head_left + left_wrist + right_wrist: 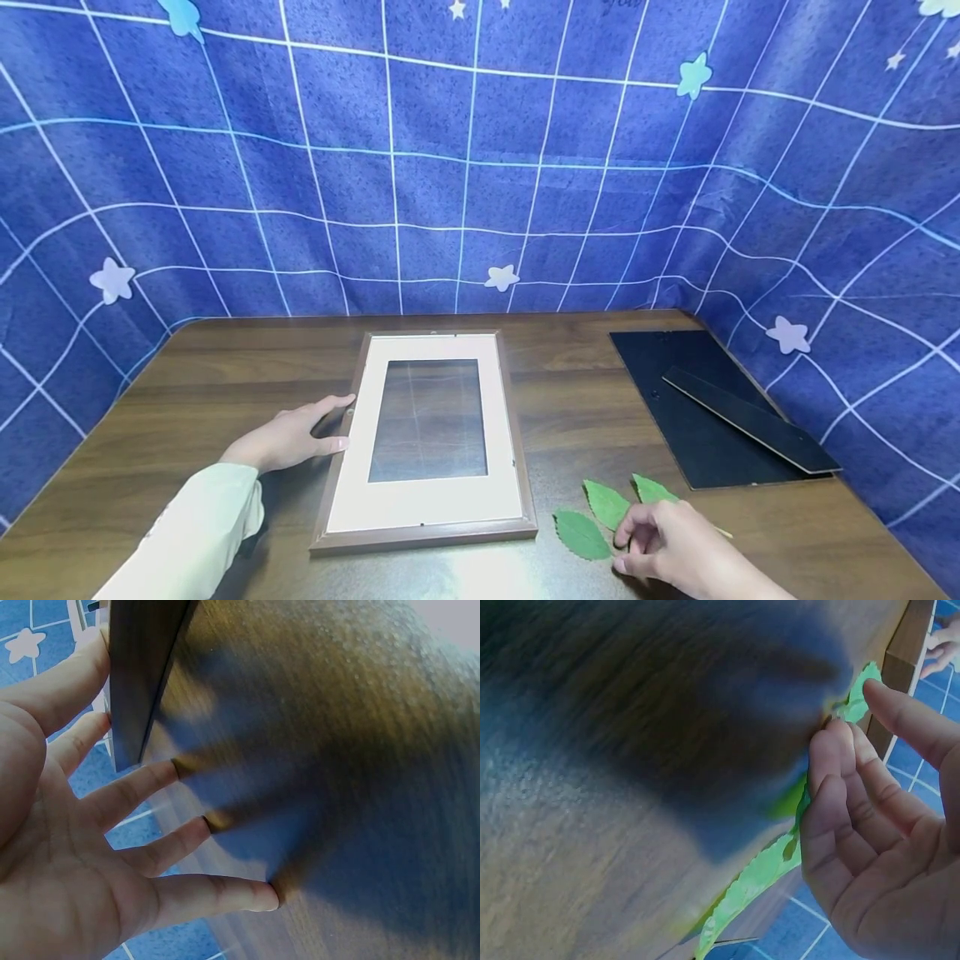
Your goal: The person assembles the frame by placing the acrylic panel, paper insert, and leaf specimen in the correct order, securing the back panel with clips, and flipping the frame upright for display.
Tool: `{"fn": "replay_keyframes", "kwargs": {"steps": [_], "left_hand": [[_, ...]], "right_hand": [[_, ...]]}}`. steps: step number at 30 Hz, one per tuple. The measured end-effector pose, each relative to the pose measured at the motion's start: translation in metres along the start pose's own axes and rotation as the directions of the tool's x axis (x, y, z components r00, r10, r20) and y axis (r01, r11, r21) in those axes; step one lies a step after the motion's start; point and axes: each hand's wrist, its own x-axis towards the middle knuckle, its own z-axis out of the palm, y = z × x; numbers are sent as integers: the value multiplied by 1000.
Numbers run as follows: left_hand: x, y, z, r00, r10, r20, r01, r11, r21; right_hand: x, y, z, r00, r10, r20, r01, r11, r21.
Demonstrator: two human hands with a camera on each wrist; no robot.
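A brown picture frame (423,533) with a white mat (427,502) around a clear pane lies on the wooden table. My left hand (288,435) rests at its left side, thumb and index fingertips right at the edge. In the left wrist view its fingers are spread beside the frame (142,682), the lower ones touching the tabletop. To the right of the frame lie three green leaves. My right hand (671,542) is low over them, fingers bent and thumb apart, the fingertips right by the stem end of the nearest leaf (581,535). It partly covers the other two leaves (606,502).
A black backing board (693,450) with its stand (750,421) lies at the right of the table (247,358). A blue curtain (420,183) with white grid lines and stars hangs behind and along the sides.
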Motion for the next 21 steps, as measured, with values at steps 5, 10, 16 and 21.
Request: {"fn": "replay_keyframes", "kwargs": {"steps": [5, 10, 16, 21], "left_hand": [[-1, 2, 0, 1000, 4, -2, -4, 1000, -3], [-1, 2, 1, 1000, -1, -2, 1, 1000, -2], [-1, 1, 1, 1000, 2, -3, -2, 1000, -8], [-1, 2, 1, 1000, 3, -10, -3, 1000, 10]], "right_hand": [[2, -5, 2, 1000, 26, -12, -27, 994, -108], [4, -9, 3, 998, 55, -16, -57, 977, -203], [4, -9, 2, 999, 40, -7, -40, 966, -254], [5, -13, -5, 1000, 2, -1, -2, 976, -218]]}}
